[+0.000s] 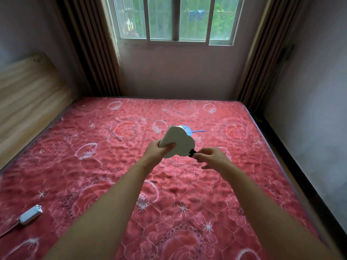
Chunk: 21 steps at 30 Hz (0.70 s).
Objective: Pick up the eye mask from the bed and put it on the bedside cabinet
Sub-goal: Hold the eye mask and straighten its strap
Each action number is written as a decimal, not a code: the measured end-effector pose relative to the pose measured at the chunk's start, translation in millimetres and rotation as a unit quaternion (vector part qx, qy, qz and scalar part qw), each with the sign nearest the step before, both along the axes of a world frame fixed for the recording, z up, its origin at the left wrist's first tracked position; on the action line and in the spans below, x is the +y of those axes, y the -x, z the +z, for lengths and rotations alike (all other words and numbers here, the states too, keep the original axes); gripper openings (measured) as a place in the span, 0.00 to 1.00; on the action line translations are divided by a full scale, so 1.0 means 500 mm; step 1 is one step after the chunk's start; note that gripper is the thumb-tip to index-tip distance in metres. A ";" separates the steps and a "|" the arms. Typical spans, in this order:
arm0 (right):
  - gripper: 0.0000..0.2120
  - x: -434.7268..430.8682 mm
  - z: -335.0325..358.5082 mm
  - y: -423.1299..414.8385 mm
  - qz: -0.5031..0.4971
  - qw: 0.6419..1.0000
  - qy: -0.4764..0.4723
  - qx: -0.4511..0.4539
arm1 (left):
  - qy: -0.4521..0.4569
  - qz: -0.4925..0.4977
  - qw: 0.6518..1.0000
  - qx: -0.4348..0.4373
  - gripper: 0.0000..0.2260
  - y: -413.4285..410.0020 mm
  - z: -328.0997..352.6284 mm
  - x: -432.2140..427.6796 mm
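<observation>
Two bare forearms reached out over the bed (112, 166), one mattress covered in red quilted cloth with rose patterns; between the hands there was one eye mask (179, 144), white, cloud-shaped, lifted clear of the mattress and tilted on edge above the middle of the bed. The left hand (157, 152) was closed on the mask's left end, thumb on top and fingers under it; the right hand (211, 159) pinched the one black strap (192, 153) at the mask's right edge between thumb and forefinger, the other fingers loosely curled. Just behind the mask, partly hidden by it, lay one blue object with a thin handle (195, 131); what it was could not be told. Near the lower left corner one small white adapter (31, 214) lay on the cloth, a cable trailing from it off the edge of view. One wooden headboard (24, 98) stood at the left; one barred window (176, 19) faced the foot side, with two striped curtains (90, 53), one each side.
</observation>
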State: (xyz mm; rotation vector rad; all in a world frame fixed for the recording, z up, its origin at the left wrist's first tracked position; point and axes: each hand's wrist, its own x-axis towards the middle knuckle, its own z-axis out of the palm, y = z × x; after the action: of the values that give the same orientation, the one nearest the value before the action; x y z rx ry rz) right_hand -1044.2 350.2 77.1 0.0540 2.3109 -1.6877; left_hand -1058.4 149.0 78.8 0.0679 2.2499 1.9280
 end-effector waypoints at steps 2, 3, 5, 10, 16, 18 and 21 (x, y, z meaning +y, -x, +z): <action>0.06 -0.003 0.004 0.002 -0.016 1.000 0.005 0.009 | -0.007 0.012 1.000 0.007 0.03 0.003 0.001 0.000; 0.06 -0.005 0.006 0.003 -0.022 1.000 0.009 0.011 | -0.009 0.021 1.000 0.010 0.04 0.004 0.001 -0.001; 0.06 -0.009 0.008 0.004 -0.027 0.999 0.015 0.009 | -0.012 0.041 0.999 0.014 0.04 0.007 0.002 -0.005; 0.07 -0.018 0.015 0.003 -0.029 0.999 0.020 0.009 | -0.002 0.068 0.998 0.018 0.05 0.008 0.011 -0.026; 0.06 -0.044 0.025 0.006 -0.012 1.000 0.017 0.020 | -0.005 0.105 0.994 0.026 0.06 -0.004 0.018 -0.056; 0.07 -0.058 0.030 0.005 -0.011 0.999 0.017 0.033 | -0.008 0.125 0.992 0.029 0.07 -0.009 0.020 -0.070; 0.08 -0.085 0.034 0.007 -0.033 0.998 0.012 0.052 | -0.010 0.153 0.988 0.031 0.06 -0.018 0.023 -0.096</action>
State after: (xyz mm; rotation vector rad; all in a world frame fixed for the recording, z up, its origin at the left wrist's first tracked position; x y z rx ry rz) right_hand -1047.8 307.6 94.1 0.0393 2.3894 -1.7900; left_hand -1049.3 101.0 90.4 -0.2319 2.3995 2.1218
